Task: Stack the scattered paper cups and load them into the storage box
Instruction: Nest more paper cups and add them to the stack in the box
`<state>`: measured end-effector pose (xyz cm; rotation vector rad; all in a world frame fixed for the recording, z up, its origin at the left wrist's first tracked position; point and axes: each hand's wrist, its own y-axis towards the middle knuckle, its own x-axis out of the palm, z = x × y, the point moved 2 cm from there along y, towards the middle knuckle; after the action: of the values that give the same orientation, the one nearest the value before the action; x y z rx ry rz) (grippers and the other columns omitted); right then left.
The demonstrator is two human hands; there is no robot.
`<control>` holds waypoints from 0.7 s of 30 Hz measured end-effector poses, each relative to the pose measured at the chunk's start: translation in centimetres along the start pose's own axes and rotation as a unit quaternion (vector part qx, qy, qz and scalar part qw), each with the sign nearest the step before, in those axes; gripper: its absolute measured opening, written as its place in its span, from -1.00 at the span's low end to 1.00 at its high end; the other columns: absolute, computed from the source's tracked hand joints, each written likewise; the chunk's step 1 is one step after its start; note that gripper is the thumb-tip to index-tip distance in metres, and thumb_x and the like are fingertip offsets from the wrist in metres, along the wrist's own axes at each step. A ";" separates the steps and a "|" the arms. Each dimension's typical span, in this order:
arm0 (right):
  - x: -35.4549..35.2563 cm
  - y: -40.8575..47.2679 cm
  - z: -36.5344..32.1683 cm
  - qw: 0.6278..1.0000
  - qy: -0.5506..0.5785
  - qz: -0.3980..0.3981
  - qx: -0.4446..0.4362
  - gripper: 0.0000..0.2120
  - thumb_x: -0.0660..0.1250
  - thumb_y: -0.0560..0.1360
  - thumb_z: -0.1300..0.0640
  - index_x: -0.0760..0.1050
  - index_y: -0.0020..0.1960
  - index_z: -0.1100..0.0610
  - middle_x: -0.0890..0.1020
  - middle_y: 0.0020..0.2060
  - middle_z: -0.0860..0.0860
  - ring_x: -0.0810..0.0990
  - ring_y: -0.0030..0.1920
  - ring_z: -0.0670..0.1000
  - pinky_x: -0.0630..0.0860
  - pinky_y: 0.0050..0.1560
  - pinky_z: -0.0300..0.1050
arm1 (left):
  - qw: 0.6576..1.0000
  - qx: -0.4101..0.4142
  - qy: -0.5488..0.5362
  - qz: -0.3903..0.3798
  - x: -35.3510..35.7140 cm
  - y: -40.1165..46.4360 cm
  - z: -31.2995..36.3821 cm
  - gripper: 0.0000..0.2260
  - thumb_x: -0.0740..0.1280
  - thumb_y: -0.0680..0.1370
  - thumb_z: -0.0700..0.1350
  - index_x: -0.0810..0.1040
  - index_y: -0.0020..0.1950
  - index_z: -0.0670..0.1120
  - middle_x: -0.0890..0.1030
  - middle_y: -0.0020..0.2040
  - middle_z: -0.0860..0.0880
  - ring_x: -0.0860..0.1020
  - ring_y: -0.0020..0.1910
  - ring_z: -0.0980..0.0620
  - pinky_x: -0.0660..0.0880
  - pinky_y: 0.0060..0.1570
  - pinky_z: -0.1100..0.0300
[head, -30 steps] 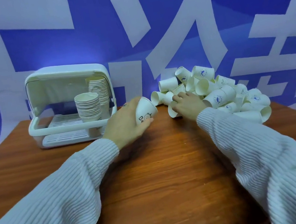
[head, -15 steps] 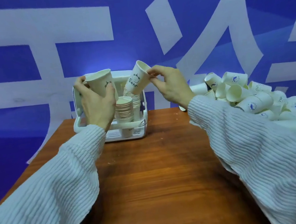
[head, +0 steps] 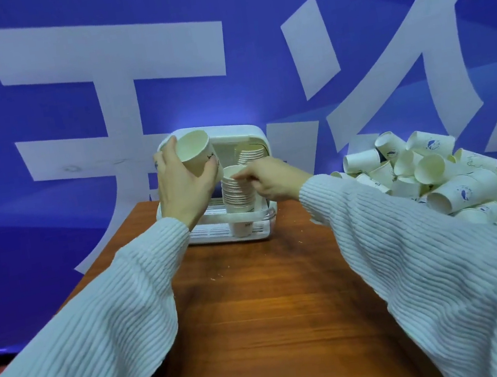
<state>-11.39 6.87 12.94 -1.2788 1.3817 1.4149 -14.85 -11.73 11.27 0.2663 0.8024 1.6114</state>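
Gripping one paper cup in our left hand; right hand pinching top cup on the stack inside storage box.

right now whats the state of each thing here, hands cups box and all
left hand: closed around one cup, held up in front of the box
held cup: tilted, mouth facing the camera, not yet stacked
right hand: fingers pinching the rim of the front stack's top cup
front stack: upright inside the box
rear stack: inside the box, behind the front stack
storage box: lid open
loose cups: heaped on the table at right, unstacked
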 end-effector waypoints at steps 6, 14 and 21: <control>-0.2 -1.4 1.2 0.982 0.072 0.174 0.016 -0.60 0.23 0.58 0.16 0.55 0.40 0.03 0.65 0.28 -0.02 0.56 0.30 0.04 0.50 0.33 0.11 | 0.999 0.022 0.013 -0.031 2.1 2.9 1.7 -0.26 0.45 0.51 0.11 0.24 0.58 -0.11 0.36 0.47 -0.10 0.34 0.44 -0.06 0.27 0.41 0.13; -0.4 -4.3 4.2 0.972 0.084 0.209 0.063 -0.67 0.26 0.63 0.09 0.55 0.36 0.00 0.69 0.10 -0.07 0.56 0.18 0.02 0.48 0.12 -0.05 | 0.955 0.028 0.203 -0.214 6.1 2.8 1.1 -0.35 0.33 0.53 0.27 0.36 0.53 -0.02 0.40 0.45 -0.14 0.31 0.45 -0.19 0.28 0.38 -0.09; 0.7 -7.1 6.1 0.969 0.093 0.202 0.105 -0.68 0.24 0.62 0.06 0.54 0.35 -0.05 0.68 0.10 -0.11 0.57 0.18 0.00 0.56 0.20 0.14 | 0.920 -0.011 0.295 -0.259 7.0 0.8 -0.1 -0.44 -0.02 0.66 0.25 0.25 0.58 0.02 0.16 0.64 -0.06 -0.05 0.62 -0.15 -0.07 0.53 -0.20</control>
<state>-5.52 13.70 10.21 -1.0515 1.9492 1.3854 -17.03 -5.21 9.82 -0.4474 1.1914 1.1891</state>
